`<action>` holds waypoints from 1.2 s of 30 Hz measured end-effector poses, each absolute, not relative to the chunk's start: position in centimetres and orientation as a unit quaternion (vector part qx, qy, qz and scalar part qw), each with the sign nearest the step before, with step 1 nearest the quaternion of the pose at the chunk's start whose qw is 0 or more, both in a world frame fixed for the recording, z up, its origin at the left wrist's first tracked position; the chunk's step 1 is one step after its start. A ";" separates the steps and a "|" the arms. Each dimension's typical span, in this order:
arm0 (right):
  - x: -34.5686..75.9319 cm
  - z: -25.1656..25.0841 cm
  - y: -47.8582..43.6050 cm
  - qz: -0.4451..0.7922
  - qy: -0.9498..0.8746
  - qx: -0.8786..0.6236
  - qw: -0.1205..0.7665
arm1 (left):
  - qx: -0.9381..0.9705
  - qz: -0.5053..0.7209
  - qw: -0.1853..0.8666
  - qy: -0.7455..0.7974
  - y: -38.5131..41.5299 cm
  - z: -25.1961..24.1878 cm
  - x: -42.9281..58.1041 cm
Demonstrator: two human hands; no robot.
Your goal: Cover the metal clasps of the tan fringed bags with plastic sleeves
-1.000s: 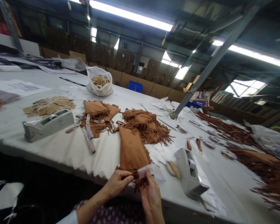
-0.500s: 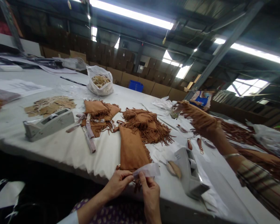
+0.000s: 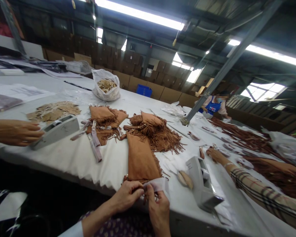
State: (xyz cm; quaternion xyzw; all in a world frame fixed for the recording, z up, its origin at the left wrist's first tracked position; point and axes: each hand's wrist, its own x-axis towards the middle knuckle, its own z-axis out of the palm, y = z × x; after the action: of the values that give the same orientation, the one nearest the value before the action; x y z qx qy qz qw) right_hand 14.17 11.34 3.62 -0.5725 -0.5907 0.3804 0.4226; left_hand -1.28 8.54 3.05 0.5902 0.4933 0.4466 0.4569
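Note:
At the near table edge, my left hand (image 3: 128, 195) and my right hand (image 3: 159, 203) are both closed, thumbs against fingers. Between them they pinch a thin translucent white sheet (image 3: 160, 184). It covers part of some thin brown strips, and what lies under the fingertips is hidden. Just beyond my hands, a brown suede pouch (image 3: 142, 157) with fringe along its right side lies flat. Behind it is a heap of fringed pouches (image 3: 158, 133). A second group of pouches (image 3: 102, 115) lies to the left, with wrapped straps (image 3: 95, 144) on it.
Grey tape dispensers stand left (image 3: 55, 131) and right (image 3: 202, 186). One co-worker's hand (image 3: 17, 132) reaches in at left; another's hand (image 3: 214, 154) rests among straps at right. Tan tags (image 3: 55, 111) and a plastic bag (image 3: 106, 86) lie farther back. A person in a blue apron (image 3: 213, 104) stands beyond.
At right, the co-worker's arm has lowered and no longer holds up a fringed pouch; another pouch tops the heap. A hand has entered at left. My hands have barely moved.

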 end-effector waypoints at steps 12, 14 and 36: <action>13.0 2.6 8.6 0.155 -0.776 -0.422 0.443 | 0.714 0.375 0.335 0.487 6.9 2.5 -3.5; 12.7 2.3 8.6 0.105 -0.801 -0.400 0.433 | 0.715 0.391 0.340 0.470 6.9 2.4 -3.6; 10.2 -0.8 7.5 0.544 -0.543 -0.508 0.389 | 0.474 0.383 0.619 0.496 0.7 3.6 -9.5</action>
State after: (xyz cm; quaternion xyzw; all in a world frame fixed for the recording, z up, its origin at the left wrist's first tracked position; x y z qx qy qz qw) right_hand 10.23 7.50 -0.75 -0.5076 -0.5434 0.5438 0.3890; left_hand -9.45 0.67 3.55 0.4735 0.4965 0.3830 0.6185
